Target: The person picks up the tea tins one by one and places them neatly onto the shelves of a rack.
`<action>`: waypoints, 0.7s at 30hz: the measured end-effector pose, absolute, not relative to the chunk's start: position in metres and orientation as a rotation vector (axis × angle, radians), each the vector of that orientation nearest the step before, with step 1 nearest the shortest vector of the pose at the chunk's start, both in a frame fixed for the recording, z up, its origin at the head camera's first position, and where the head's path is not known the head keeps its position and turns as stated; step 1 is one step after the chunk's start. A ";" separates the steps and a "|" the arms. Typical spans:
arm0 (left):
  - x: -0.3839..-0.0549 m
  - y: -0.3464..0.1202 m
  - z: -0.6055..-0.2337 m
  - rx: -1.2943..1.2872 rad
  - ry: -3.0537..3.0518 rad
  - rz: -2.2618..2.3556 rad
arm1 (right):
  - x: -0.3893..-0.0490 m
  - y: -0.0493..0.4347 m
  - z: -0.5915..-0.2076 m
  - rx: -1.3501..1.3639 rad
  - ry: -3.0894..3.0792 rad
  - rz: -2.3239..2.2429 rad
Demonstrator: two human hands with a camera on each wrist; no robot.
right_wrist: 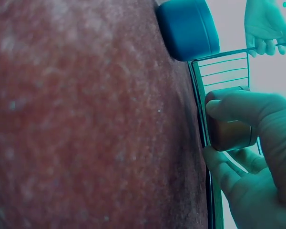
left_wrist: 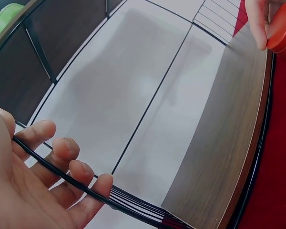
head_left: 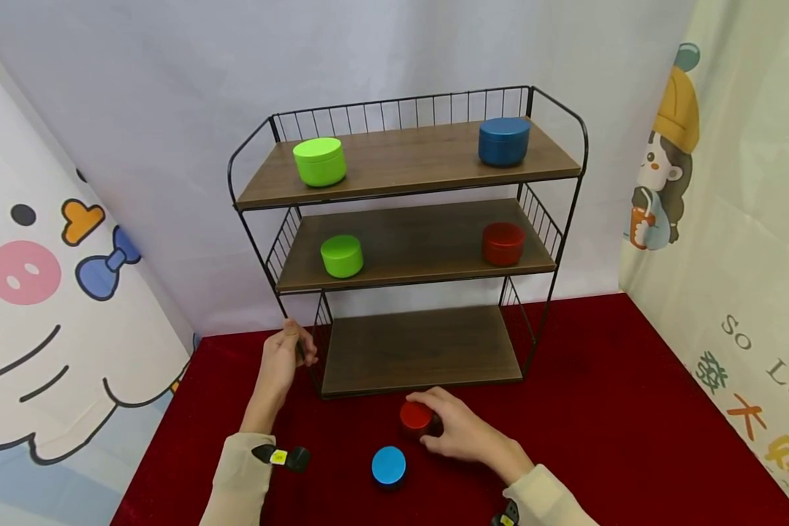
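Note:
My left hand holds the front left post of a three-tier wire shelf; in the left wrist view its fingers curl loosely round the black rod. Low in front of the bottom board, my right hand grips a small round red tin with a lid. The right wrist view has the thumb on one side of that tin and the fingers on the other. Nearer to me, a blue tin stands on the red cloth, left of the right hand.
On the top board are a light green tin at left and a dark blue tin at right. The middle board bears a green tin and a red tin. Red cloth covers the table; printed curtains flank it.

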State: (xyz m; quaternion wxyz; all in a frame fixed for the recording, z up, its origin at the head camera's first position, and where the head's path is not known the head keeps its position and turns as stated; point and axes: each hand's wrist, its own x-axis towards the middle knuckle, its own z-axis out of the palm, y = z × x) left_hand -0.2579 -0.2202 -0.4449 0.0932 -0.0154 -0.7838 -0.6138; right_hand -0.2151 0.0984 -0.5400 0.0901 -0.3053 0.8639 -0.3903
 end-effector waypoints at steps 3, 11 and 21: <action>-0.258 -0.220 -0.445 -0.047 -2.319 -1.830 | -0.215 0.099 -0.539 -0.898 2.571 -1.188; -0.258 -0.219 -0.445 -0.042 -2.314 -1.826 | -0.214 0.100 -0.541 -0.854 2.620 -1.253; -0.259 -0.220 -0.446 -0.051 -2.336 -1.805 | -0.220 0.107 -0.543 -0.767 2.649 -1.343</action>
